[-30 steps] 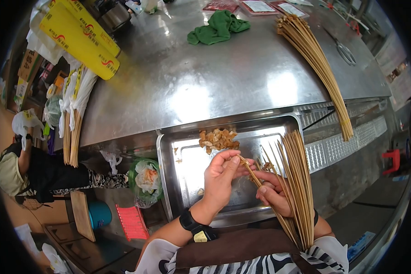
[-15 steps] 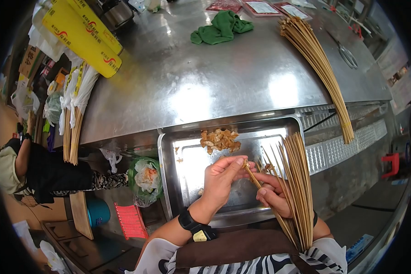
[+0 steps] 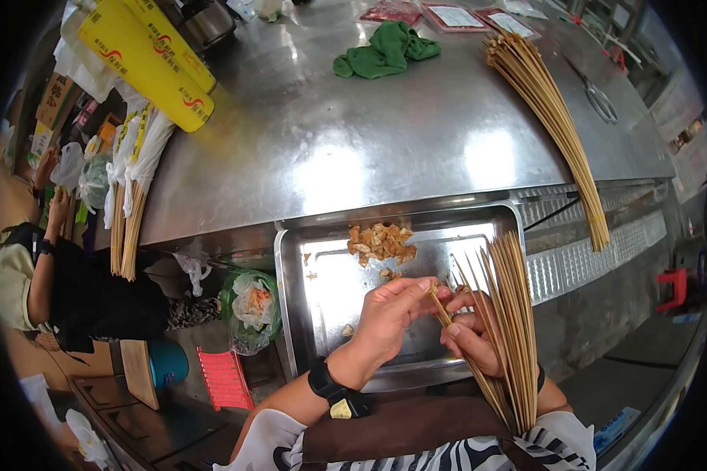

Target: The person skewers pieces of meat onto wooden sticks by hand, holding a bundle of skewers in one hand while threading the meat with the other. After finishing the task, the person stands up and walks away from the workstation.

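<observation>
My left hand (image 3: pixel 390 322) is closed in a pinch on a small brown piece of meat (image 3: pixel 434 290) at the tip of a bamboo skewer. My right hand (image 3: pixel 477 339) is wrapped round that skewer (image 3: pixel 443 314) a little lower down. A fan of bare bamboo skewers (image 3: pixel 514 314) stands slanted beside and across my right wrist; how it is held is partly hidden. Both hands are above a steel tray (image 3: pixel 283 314). Toward the tray's far side lies a pile of brown meat pieces (image 3: pixel 381 242), with a few loose bits nearby.
The steel table (image 3: pixel 243 157) bears a green cloth (image 3: pixel 386 52), a skewer bundle (image 3: pixel 554 118), scissors (image 3: pixel 597 96) and yellow film boxes (image 3: pixel 145 59). Wrapped skewers (image 3: pixel 133 188) hang over its left edge. A bag of food (image 3: pixel 253 306) is left of the tray. Another person (image 3: pixel 78 275) stands at the left.
My left hand has shifted slightly right, still pinching at the skewer's tip. My right hand stays nearly in place. At the left, the other person's hands have risen to a plastic bag.
</observation>
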The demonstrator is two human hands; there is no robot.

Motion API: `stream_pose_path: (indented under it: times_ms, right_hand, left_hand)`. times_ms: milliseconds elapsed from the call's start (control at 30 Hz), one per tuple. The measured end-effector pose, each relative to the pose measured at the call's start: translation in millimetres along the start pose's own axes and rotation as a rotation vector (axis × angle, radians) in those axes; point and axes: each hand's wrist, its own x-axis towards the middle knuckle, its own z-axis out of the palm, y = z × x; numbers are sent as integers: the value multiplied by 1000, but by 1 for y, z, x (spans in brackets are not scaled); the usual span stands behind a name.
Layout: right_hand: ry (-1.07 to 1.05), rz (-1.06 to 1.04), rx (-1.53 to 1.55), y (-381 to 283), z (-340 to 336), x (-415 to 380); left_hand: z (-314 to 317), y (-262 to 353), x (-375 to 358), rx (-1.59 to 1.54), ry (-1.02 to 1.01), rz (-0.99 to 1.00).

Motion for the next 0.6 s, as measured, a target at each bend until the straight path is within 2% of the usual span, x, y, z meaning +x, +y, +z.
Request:
stream_pose_path:
  times_ms: [133,200,600]
  right_hand:
    - [-32,-4,-32,0,-2,1]
    - [-5,-70,31,4,-2,2]
    - [14,-57,55,4,0,0]
  left_hand:
    - [4,0,-3,9,3,-9]
    - [5,0,-4,29,-14,-8]
    - [10,3,-11,147,-28,20]
